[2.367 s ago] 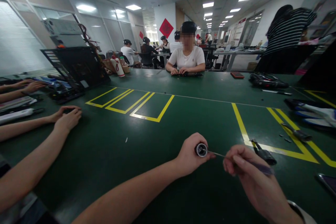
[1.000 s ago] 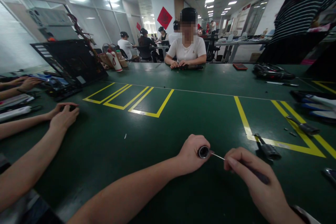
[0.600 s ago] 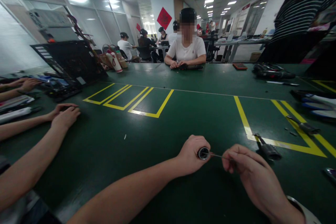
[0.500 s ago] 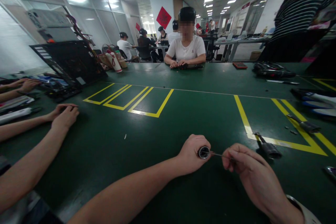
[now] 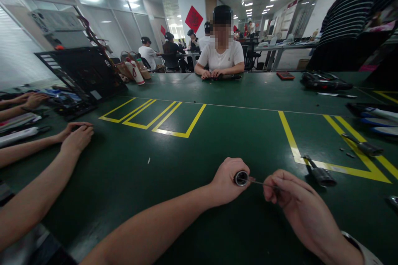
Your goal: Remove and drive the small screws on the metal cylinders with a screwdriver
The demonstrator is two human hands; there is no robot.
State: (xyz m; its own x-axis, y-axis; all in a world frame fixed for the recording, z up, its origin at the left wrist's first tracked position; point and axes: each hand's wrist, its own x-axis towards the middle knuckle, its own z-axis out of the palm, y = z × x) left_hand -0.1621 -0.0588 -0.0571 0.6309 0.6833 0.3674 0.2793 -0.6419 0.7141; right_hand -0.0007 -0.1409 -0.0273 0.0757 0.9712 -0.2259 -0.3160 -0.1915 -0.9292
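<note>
My left hand (image 5: 226,183) is wrapped round a dark cylindrical part (image 5: 241,178), its round open end turned towards me. A thin metal rod (image 5: 258,182) is pinched between the thumb and fingers of my right hand (image 5: 295,201). Its far end meets the cylinder's mouth; how deep it reaches inside I cannot tell. To the right, a similar dark cylinder with a narrow stem (image 5: 323,176) lies on the green table (image 5: 186,169). Another stemmed cylinder (image 5: 370,148) rests farther right, across yellow tape, with small dark bits beside it.
At left, a neighbour's hands (image 5: 76,136) rest on the table near a tilted black panel (image 5: 83,70). Across sits a person (image 5: 221,56) handling a dark object. Far right are a black tool bundle (image 5: 325,80), a red-edged device (image 5: 285,75) and blue-and-white items (image 5: 379,122).
Both hands keep nearly the same pose, with the rod still at the cylinder's mouth. The view has shifted slightly, and the person in stripes at the right has moved a little.
</note>
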